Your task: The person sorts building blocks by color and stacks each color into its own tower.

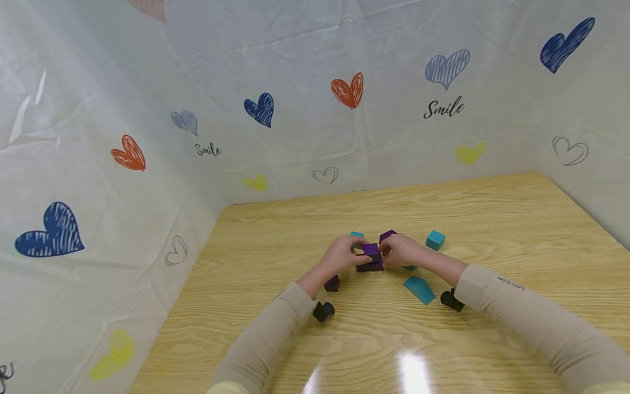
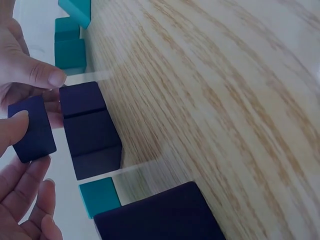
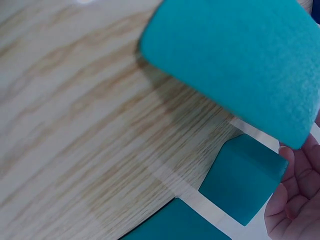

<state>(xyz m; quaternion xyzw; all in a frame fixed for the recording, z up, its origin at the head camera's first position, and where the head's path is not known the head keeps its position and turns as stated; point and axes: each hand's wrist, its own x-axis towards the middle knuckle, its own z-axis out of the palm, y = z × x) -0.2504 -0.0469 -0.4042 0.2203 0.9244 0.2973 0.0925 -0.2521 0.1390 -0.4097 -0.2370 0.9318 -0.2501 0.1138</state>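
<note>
My left hand (image 1: 341, 256) pinches a dark purple block (image 2: 32, 129) between thumb and fingers. In the head view the held block overlaps the low row of purple blocks (image 1: 369, 267). The left wrist view shows these purple blocks (image 2: 95, 130) side by side, with the held block beside their far side. My right hand (image 1: 401, 250) is at the right end of the row. Its thumb (image 2: 55, 77) points at the end block, and its other fingers are partly hidden behind. A teal block (image 3: 245, 177) stands close by that hand in the right wrist view.
A teal block (image 1: 435, 240) stands back right, and a slanted teal block (image 1: 420, 290) lies in front of the right forearm. Another purple block (image 1: 388, 235) is behind the right hand. One more dark block (image 1: 332, 283) sits by the left wrist. Hanging sheets with hearts enclose the wooden table (image 1: 275, 230).
</note>
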